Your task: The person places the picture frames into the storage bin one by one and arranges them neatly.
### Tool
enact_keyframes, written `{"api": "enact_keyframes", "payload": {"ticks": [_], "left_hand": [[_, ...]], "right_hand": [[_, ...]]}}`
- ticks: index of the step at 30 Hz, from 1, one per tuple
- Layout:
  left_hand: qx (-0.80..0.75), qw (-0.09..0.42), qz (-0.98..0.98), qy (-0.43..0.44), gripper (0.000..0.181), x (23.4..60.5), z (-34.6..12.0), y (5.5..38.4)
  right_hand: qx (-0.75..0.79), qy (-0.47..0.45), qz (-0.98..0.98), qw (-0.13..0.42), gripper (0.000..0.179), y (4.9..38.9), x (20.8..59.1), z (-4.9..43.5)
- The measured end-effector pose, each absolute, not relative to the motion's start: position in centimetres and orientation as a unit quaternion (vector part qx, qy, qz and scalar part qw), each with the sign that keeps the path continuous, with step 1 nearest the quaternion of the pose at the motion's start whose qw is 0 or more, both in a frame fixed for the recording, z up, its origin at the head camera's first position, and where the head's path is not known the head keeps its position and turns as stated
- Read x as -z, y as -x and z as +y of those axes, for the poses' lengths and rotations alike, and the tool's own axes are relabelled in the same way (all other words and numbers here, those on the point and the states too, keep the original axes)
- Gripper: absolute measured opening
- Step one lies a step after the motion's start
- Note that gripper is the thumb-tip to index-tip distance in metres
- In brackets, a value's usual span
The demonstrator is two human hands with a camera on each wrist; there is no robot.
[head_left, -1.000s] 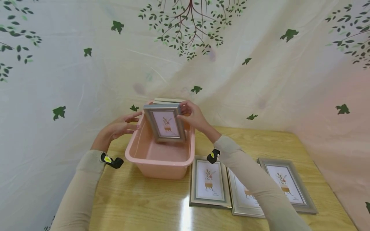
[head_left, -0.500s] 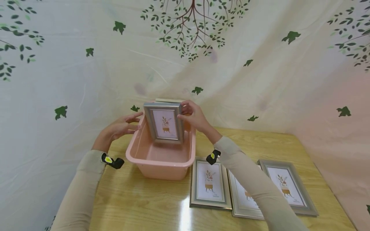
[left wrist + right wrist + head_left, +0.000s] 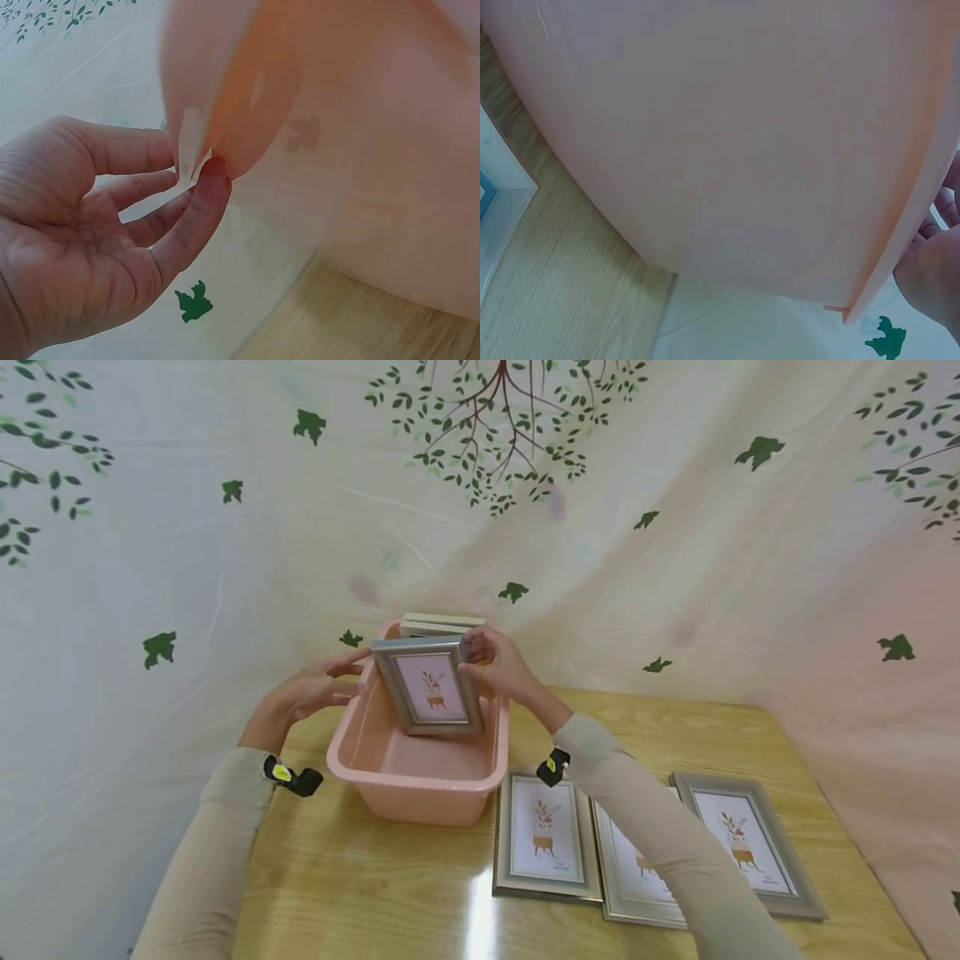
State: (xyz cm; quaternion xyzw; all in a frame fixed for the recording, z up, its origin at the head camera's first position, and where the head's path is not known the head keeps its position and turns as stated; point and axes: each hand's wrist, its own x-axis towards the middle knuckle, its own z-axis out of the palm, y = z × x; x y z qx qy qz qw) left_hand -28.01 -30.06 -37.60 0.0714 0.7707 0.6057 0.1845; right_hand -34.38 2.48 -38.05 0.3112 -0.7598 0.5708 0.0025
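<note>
Inside the pink plastic basin (image 3: pixel 431 806): silver-grey rectangular picture frame (image 3: pixel 432 687), tilted.
Right hand (image 3: pixel 508 670) pinches it near its top, presumably for control; left hand (image 3: pixel 306 691), loose-fingered, touches the rim (image 3: pixel 340 725), likely steadying.

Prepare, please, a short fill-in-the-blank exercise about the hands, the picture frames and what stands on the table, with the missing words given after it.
1. On the table, exactly ____ picture frames are seen lying flat.
2. In the head view, the right hand holds a silver frame near its upper ____ corner.
3. The left hand touches the pink ____.

Missing words: three; right; basin.
</note>
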Motion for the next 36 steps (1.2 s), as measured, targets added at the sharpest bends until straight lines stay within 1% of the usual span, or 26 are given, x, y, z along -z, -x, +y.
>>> {"api": "enact_keyframes", "payload": {"ticks": [6, 14, 28, 36], "left_hand": [[-0.602, 0.187, 0.773, -0.072, 0.078, 37.6, -30.1, 27.9], [-0.606, 0.183, 0.771, -0.062, 0.079, 37.5, -30.1, 27.8], [-0.607, 0.183, 0.771, -0.065, 0.078, 37.5, -30.2, 27.8], [-0.608, 0.186, 0.769, -0.071, 0.078, 37.6, -30.1, 27.9]], "right_hand": [[-0.569, -0.311, -0.761, 0.002, 0.039, 34.5, 37.5, 2.8], [-0.556, -0.310, -0.771, 0.020, 0.035, 34.7, 36.7, 3.7], [-0.567, -0.271, -0.777, 0.030, 0.032, 35.4, 38.0, 4.2], [-0.559, -0.273, -0.782, 0.038, 0.031, 35.5, 38.5, 3.9]]}}
